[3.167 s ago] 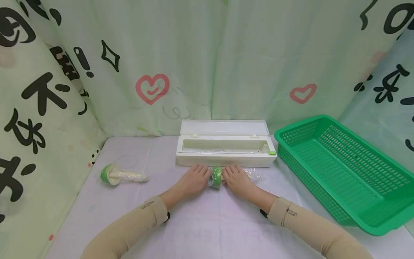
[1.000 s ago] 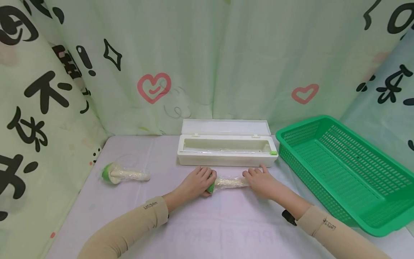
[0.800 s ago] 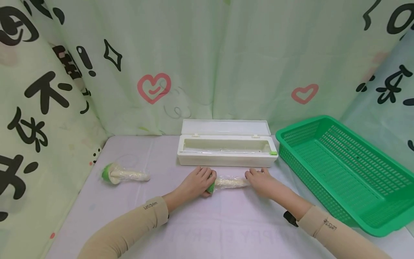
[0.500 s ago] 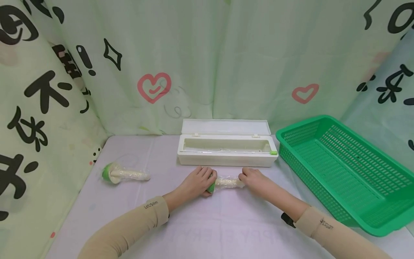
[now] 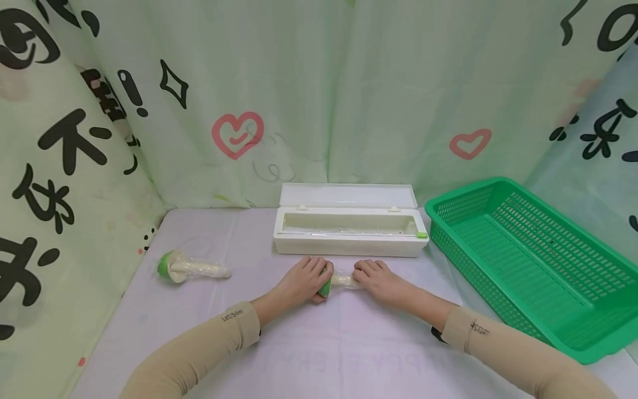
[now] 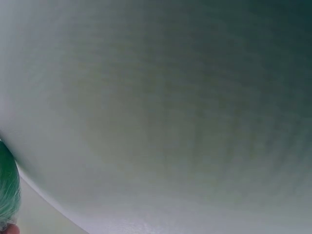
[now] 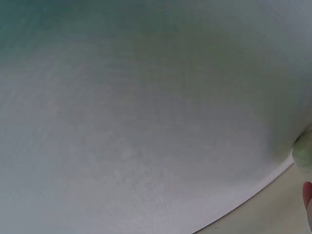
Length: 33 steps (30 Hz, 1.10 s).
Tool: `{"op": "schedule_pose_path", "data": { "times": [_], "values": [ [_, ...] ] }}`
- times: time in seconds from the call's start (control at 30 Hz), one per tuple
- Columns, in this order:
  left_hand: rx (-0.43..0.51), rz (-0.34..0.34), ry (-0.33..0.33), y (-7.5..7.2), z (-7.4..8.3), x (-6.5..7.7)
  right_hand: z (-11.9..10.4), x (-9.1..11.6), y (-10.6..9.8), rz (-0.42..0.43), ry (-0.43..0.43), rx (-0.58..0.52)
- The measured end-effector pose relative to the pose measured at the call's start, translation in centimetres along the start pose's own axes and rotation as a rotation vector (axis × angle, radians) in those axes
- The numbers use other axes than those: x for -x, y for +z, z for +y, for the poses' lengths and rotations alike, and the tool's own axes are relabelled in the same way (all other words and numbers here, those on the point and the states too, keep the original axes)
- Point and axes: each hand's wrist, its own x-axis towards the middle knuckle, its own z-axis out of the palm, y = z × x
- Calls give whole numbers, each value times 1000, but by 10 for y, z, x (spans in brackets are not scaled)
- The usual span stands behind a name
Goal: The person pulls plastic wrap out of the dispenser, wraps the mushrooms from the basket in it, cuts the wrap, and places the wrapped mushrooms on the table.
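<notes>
In the head view my left hand [image 5: 306,278] grips the green end of a film-wrapped piece [image 5: 344,281] with a pale, stick-like body. The fingers are curled over that end, and a bit of green shows under them. My right hand [image 5: 379,281] holds the pale end, covering its tip with bent fingers. The piece lies level just in front of a white cling film dispenser [image 5: 344,246] whose lid stands raised. At the edge of the left wrist view the wrapped green end [image 6: 7,187] shows beside a fingertip; the right wrist view catches the pale end [image 7: 303,150].
A similar wrapped piece [image 5: 191,267], with a green head and pale stalk, lies on the left of the table. A green plastic basket [image 5: 478,277] stands at the right. Behind the dispenser hangs a printed pale-green curtain [image 5: 374,100].
Earlier both hands were close together around the green part. The right hand moved out to the right along the pale end, then back left over it. The left hand has lately stayed still.
</notes>
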Motion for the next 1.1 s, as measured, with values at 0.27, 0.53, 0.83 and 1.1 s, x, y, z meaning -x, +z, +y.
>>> {"op": "schedule_pose_path", "data": {
  "times": [0.27,0.53,0.83,1.1],
  "values": [
    [11,-14,-3,0,1,-1,-6,-3,7,-81,104,-273],
    [37,-55,-16,-2,1,0,-12,-12,18,-66,147,-42],
    [71,-42,-42,-1,0,-2,-12,-18,23,-19,89,187],
    [61,-33,-50,4,2,-3,-11,-23,26,16,66,238]
  ]
}}
